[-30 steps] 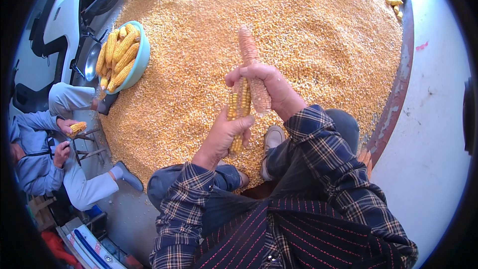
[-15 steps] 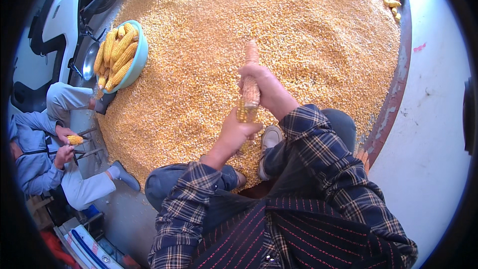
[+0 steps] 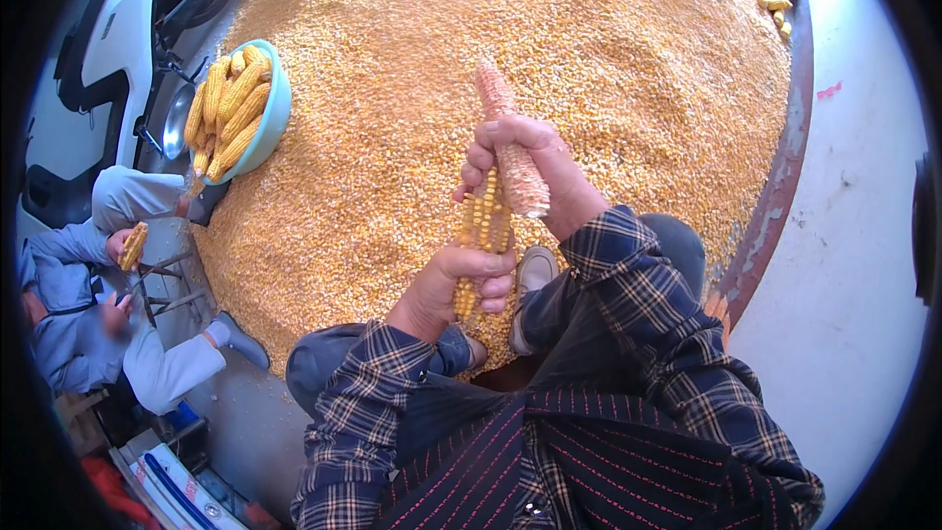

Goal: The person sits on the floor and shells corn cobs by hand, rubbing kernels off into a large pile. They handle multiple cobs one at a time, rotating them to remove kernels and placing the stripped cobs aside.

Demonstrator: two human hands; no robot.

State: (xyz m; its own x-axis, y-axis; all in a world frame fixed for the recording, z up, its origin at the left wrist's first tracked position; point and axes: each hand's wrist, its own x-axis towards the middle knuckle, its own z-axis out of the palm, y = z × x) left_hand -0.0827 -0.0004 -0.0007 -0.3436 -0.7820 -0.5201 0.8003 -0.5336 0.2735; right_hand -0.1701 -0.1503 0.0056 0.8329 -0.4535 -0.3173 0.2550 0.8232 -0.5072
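Hands have parted since a moment ago: left hand (image 3: 461,285) grips the yellow cob (image 3: 483,236) low, right hand (image 3: 530,167) clasps the bare cob (image 3: 508,152) against it over the kernel heap (image 3: 549,49), exposing more rows for rubbing.

A flat white package with blue stripes (image 3: 182,496) lies at the lower left; its print is unreadable.
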